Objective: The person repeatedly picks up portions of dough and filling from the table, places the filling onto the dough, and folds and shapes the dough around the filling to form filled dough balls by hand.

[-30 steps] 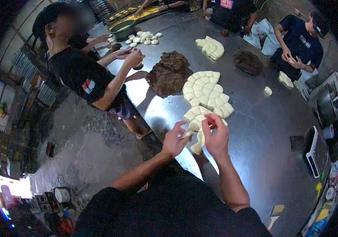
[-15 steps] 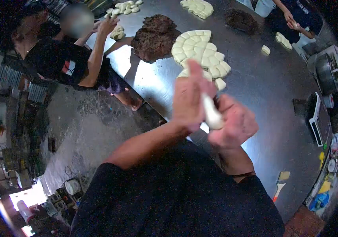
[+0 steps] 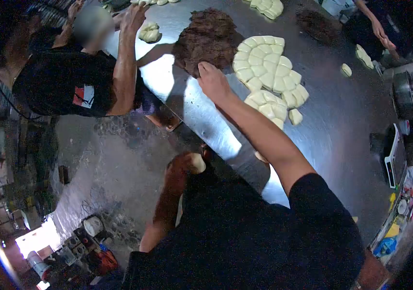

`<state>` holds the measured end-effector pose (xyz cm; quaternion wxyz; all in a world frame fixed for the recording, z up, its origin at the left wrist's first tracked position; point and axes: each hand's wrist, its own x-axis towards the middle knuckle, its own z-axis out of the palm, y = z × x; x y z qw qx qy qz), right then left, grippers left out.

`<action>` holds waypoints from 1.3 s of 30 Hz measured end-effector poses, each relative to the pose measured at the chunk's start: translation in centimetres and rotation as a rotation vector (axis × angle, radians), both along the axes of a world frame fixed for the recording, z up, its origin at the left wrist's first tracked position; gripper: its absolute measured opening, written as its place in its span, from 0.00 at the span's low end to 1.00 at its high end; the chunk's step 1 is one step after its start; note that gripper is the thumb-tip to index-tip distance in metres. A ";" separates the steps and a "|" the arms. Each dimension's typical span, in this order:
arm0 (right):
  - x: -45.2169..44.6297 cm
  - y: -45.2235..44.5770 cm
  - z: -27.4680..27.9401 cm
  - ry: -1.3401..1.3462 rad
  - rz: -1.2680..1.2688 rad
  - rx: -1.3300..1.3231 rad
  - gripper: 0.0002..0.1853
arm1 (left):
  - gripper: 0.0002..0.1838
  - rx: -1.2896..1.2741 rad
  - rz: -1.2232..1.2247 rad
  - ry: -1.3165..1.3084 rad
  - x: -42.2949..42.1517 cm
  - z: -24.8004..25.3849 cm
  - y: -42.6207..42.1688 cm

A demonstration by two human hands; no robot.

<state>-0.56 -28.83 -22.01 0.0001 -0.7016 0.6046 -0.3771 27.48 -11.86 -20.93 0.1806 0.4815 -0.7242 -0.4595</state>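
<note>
My right hand (image 3: pixel 212 82) is at the near edge of a dark brown crumbly mound (image 3: pixel 206 41) on the metal table (image 3: pixel 334 145), its fingers bent together against the brown mass. Low over the floor side, my left hand (image 3: pixel 183 166) is closed round a pale piece of dough (image 3: pixel 197 163). Scored, cut slabs of pale dough (image 3: pixel 266 65) lie right of the mound, with a smaller cut group (image 3: pixel 267 106) nearer me and one loose piece (image 3: pixel 295 116) beside it.
At the left stands a co-worker (image 3: pixel 71 84) with arms over the table; a dough lump (image 3: pixel 149 33) lies near them. Another person's hands (image 3: pixel 384 38) are at the upper right. A second brown mound (image 3: pixel 317 26), a small dough piece (image 3: pixel 346 70) and a white-edged device (image 3: pixel 392 157) are to the right.
My hands have parted from around the dough. The left moved down and left with a dough piece; the right reached forward to the brown mound. The view has shifted.
</note>
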 end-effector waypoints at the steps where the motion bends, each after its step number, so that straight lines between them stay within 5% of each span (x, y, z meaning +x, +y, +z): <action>1: 0.4 -1.3 -1.2 0.054 -0.018 -0.021 0.17 | 0.16 -0.107 -0.144 -0.121 0.5 0.6 -0.2; 2: 0.9 -2.5 -2.4 0.108 -0.033 -0.047 0.15 | 0.17 0.001 -0.042 0.140 0.8 1.3 0.3; 8: 1.7 -1.7 -1.3 0.295 -0.047 -0.029 0.08 | 0.17 0.300 0.313 0.198 -1.4 3.8 -0.9; 11: 0.8 -1.1 0.4 0.178 -0.026 0.307 0.07 | 0.15 -0.124 -0.017 0.026 -2.9 6.2 -3.6; 12: 0.2 -0.6 0.5 0.076 -0.029 0.431 0.07 | 0.14 0.335 0.230 0.378 -5.0 8.5 -4.4; 16: -0.7 5.6 6.4 -0.616 0.048 0.060 0.17 | 0.15 0.474 0.504 0.508 -8.7 6.7 -8.1; 19: -0.6 12.2 11.0 -0.510 0.146 -0.115 0.23 | 0.16 0.132 0.230 0.171 -12.3 10.3 -7.7; 20: 0.0 13.9 10.8 -0.415 0.150 -0.168 0.22 | 0.18 0.658 0.521 0.970 -13.7 9.1 -7.8; 24: -3.4 20.5 13.8 -0.021 -0.091 -0.116 0.22 | 0.23 0.572 0.303 0.881 -17.3 11.6 -4.4; 27: -7.0 22.8 14.2 -0.442 -0.087 -0.033 0.12 | 0.24 0.537 0.051 0.579 -18.4 13.9 -2.1; 29: -9.0 24.2 13.7 -0.591 -0.096 0.239 0.13 | 0.24 0.455 -0.342 0.611 -18.3 12.9 -2.0; 31: -9.1 26.3 13.0 -0.821 -0.200 -0.050 0.14 | 0.20 0.664 -0.182 0.600 -22.3 17.5 1.8; 34: -6.5 29.6 14.9 -0.580 -0.243 -0.206 0.10 | 0.13 0.559 -0.357 0.628 -23.9 19.6 3.8; 35: -6.1 30.7 15.3 -0.483 -0.189 -0.262 0.11 | 0.09 0.414 -0.335 0.711 -23.6 16.3 2.5; 37: -6.5 32.3 15.8 -0.478 -0.153 -0.316 0.16 | 0.23 0.613 -0.080 0.717 -25.3 18.0 3.2; 39: -8.2 32.7 18.1 -0.503 -0.417 -0.245 0.16 | 0.18 0.369 -0.189 0.730 -26.7 18.0 4.3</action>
